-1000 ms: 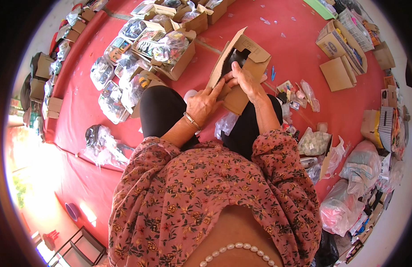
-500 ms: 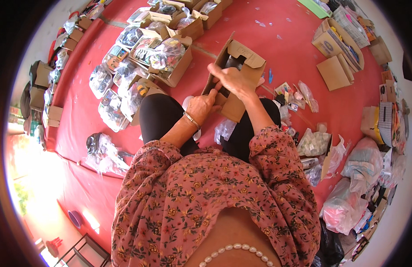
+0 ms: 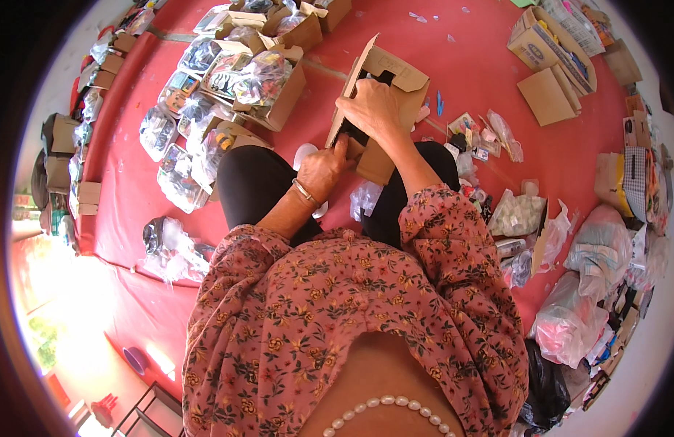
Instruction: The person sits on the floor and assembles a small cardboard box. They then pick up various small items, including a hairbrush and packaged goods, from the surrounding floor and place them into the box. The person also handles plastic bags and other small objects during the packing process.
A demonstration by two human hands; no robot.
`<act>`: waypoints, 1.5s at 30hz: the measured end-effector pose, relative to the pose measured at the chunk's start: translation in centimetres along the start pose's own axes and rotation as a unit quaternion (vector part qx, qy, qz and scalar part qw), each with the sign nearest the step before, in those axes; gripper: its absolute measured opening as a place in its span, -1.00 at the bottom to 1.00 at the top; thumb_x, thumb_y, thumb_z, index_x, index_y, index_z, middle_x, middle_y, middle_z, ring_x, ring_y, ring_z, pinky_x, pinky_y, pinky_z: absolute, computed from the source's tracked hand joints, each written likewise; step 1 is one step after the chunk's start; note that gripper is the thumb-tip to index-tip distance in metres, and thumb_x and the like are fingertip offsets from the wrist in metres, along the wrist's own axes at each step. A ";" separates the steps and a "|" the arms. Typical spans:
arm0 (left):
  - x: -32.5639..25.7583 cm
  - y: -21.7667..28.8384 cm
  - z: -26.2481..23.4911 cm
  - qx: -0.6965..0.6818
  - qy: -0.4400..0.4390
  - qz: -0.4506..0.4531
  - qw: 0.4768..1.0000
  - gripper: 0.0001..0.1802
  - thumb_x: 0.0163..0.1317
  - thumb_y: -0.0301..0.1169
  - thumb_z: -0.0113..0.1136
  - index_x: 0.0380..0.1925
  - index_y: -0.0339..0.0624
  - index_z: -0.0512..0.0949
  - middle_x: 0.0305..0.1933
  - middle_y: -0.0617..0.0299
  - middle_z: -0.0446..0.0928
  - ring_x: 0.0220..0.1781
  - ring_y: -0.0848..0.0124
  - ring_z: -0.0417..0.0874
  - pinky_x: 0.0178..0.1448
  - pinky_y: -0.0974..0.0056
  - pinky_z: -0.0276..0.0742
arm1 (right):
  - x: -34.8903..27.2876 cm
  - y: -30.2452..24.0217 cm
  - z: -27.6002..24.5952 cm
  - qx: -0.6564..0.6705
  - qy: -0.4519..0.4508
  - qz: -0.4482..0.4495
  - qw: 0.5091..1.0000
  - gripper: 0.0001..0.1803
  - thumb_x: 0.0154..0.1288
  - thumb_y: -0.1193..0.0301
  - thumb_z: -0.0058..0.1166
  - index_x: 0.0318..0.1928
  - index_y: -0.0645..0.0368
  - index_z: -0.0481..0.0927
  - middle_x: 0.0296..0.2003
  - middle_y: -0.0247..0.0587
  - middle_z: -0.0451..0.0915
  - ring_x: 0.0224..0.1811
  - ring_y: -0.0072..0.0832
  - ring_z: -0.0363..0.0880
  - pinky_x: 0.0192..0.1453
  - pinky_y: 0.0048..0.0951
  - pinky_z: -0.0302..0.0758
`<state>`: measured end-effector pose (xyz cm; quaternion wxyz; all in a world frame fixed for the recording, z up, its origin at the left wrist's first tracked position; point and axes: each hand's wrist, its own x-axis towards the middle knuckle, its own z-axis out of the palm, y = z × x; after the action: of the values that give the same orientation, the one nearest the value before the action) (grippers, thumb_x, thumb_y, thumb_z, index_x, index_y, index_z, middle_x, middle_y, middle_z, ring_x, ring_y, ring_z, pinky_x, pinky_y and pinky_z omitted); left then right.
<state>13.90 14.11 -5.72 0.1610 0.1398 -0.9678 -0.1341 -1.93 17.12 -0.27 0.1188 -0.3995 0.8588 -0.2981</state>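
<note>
Between my knees a brown cardboard box (image 3: 413, 95) stands tilted, its top flaps open and its inside dark. My left hand (image 3: 321, 173), with a bracelet at the wrist, grips the box's near left edge; its thumb lies along the cardboard and its other fingers are partly hidden. Over the opening, my right hand (image 3: 372, 109) is curled with the knuckles up and the fingertips down inside the box. Whatever those fingertips hold or touch is hidden. A crumpled clear plastic bag (image 3: 365, 199) lies just below the box, by my right leg.
Boxes of bagged goods (image 3: 279, 95) crowd the red floor at left. Small packets (image 3: 483, 138) and a bag of pale pieces (image 3: 517, 213) lie at right. Farther right are an open carton (image 3: 545, 47) and large plastic bags (image 3: 570, 320). A blue item (image 3: 440, 103) lies beside the box.
My right hand has gone from stretched fingers at the box's left edge to a curled shape over the opening. My left hand still holds the near edge. The whole view has shifted slightly.
</note>
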 end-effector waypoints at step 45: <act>2.1 -2.7 0.5 -0.480 0.036 -0.144 0.864 -0.78 -0.18 -0.48 0.37 -0.51 -0.26 0.52 0.04 0.10 0.34 0.15 0.28 0.35 0.05 0.19 0.46 | 0.0 5.3 1.9 0.003 0.018 0.113 0.993 -0.52 0.03 0.09 0.10 -0.40 0.36 0.56 -0.48 0.01 0.60 -0.40 -0.17 0.59 -0.24 -0.28 0.45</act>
<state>12.44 11.06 -6.48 0.2221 0.1876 -0.7461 -0.5989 -4.35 19.00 -4.97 0.1375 -0.2935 0.8996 -0.2927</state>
